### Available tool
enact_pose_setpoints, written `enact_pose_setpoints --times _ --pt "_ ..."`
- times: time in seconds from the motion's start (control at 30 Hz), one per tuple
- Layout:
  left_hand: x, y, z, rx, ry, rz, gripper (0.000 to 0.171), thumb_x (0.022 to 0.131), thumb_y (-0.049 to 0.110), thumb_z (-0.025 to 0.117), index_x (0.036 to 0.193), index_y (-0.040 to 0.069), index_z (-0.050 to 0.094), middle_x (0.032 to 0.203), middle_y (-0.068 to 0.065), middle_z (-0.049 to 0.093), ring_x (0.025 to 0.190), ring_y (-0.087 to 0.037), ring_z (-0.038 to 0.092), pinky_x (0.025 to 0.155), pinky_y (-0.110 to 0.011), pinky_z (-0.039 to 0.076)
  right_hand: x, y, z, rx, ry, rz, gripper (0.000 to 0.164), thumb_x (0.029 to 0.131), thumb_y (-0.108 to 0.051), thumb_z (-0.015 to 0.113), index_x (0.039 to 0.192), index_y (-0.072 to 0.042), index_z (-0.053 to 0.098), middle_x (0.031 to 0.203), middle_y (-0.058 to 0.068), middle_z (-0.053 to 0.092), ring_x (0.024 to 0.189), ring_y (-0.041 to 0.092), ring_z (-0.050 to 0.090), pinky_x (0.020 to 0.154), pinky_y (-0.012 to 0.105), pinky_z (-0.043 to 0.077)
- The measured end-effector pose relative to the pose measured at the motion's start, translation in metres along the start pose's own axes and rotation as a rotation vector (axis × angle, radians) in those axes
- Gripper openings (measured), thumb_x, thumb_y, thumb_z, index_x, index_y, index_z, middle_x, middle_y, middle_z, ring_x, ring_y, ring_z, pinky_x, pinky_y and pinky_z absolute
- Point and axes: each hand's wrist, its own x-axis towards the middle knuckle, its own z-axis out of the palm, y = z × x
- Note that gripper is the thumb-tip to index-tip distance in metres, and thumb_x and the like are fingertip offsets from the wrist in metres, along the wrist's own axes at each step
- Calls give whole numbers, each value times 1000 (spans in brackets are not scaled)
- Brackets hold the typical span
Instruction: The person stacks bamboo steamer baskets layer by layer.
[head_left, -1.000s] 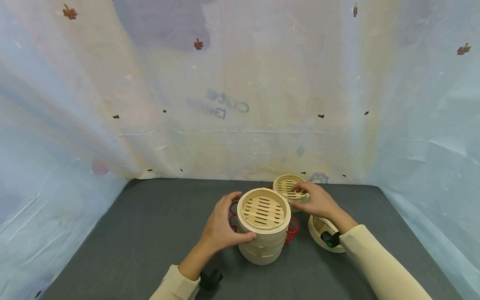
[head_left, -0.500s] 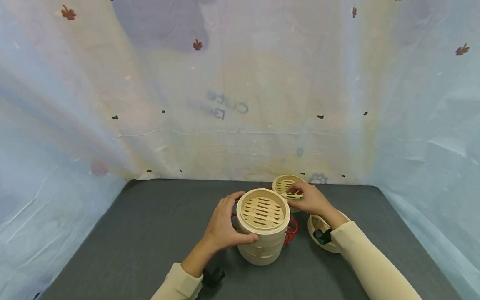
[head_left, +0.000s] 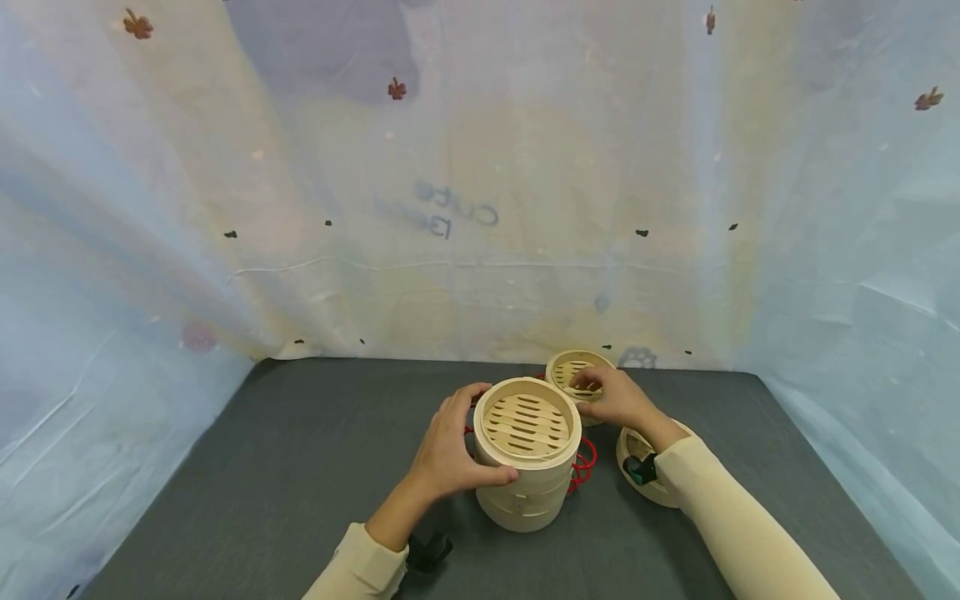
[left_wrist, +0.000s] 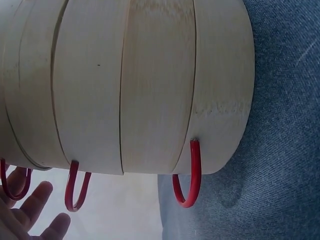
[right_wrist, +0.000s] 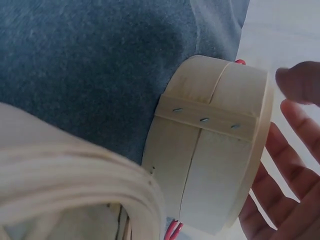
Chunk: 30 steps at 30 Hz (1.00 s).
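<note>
A tall stack of bamboo steamer baskets [head_left: 528, 487], slatted on top and fitted with red loop handles, stands in the middle of the table. My left hand [head_left: 448, 454] spans its upper left side, thumb on the front wall and fingers round the back. In the left wrist view, fingers [left_wrist: 37, 200] show beside a red handle [left_wrist: 75, 192]. Behind the stack sits a smaller slatted bamboo steamer [head_left: 562, 371]. Over it hovers my right hand [head_left: 618, 400], fingers loosely bent. The right wrist view shows the thumb [right_wrist: 300, 82] apart from this steamer's rim [right_wrist: 262, 130].
A round bamboo lid [head_left: 632, 471] lies under my right forearm, partly hidden by the wrist and sleeve. The dark grey tabletop [head_left: 322, 467] extends left and right of the steamers. A pale plastic curtain [head_left: 480, 183] hangs along the back and sides.
My right hand has moved slightly left over the rear steamer. My left fingers have shifted a little right along the stack's rim. The steamers have stayed in place.
</note>
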Motion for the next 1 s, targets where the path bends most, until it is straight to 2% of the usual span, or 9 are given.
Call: enact_pose_setpoints --times 0.23,0.47,0.7,1.0 --pt "1 -3 -1 -13 -10 14 108 54 69 79 142 20 42 134 9 51 119 -18 48 90 -47 43 5 5 5 -14 -12 -5 30 79 -20 76 106 -11 69 102 8 67 93 25 64 80 44 52" --pt "1 -4 -1 -65 -28 14 105 54 56 85 142 21 40 130 9 51 115 -13 51 88 -42 48 7 7 8 -38 5 -2 24 77 -20 78 99 -17 70 91 2 65 82 16 60 73 39 51" --pt "1 -2 -2 -92 -45 -1 105 55 53 86 143 20 39 132 8 49 116 -14 50 89 -50 48 8 7 10 -63 10 29 25 77 -28 79 99 -20 70 88 -1 64 78 14 59 71 38 49" --pt "2 -2 -2 -63 -37 18 104 56 56 85 142 20 40 129 7 51 113 -13 53 85 -40 52 8 4 11 -78 25 33 21 76 -25 80 93 -18 68 84 -2 62 73 13 56 68 36 46"
